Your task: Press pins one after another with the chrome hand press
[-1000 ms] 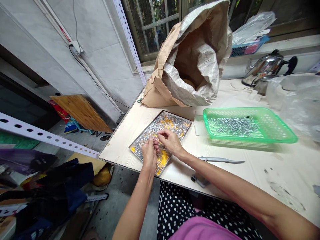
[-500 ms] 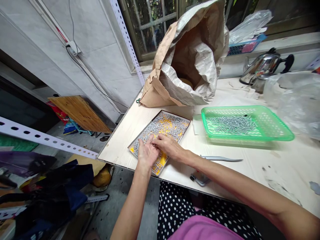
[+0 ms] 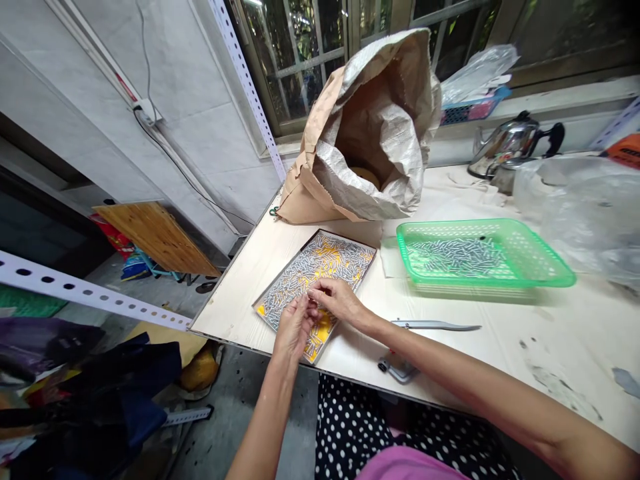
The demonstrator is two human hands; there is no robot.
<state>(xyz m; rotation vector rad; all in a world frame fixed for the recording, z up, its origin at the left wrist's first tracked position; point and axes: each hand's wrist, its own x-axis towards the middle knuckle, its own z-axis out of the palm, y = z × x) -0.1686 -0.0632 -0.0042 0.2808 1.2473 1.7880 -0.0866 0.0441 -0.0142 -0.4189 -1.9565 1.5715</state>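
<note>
My left hand (image 3: 293,328) is raised over the near part of a shallow tray, its fingers curled in and brought together. My right hand (image 3: 341,301) meets it from the right with thumb and fingertips pinched. The fingertips of both hands touch or nearly touch, and whatever lies between them is too small to make out. Beneath them, the tray (image 3: 325,327) has a yellow bottom, strewn with many small silver metal pins or screws (image 3: 296,272). To the right, a green plastic basket (image 3: 547,277) contains more of these silver pieces (image 3: 457,257).
A large, open paper sack (image 3: 305,190) stands behind the tray. A grey, blade-like tool (image 3: 443,325) and a small clear-and-black object (image 3: 400,370) lie near my right forearm. A metal kettle (image 3: 505,147) and plastic bags (image 3: 585,207) are at the back right.
My left hand has gone from an open, upturned palm to curled fingers meeting my right fingertips. The view has shifted slightly; tray and basket appear to stay in place.
</note>
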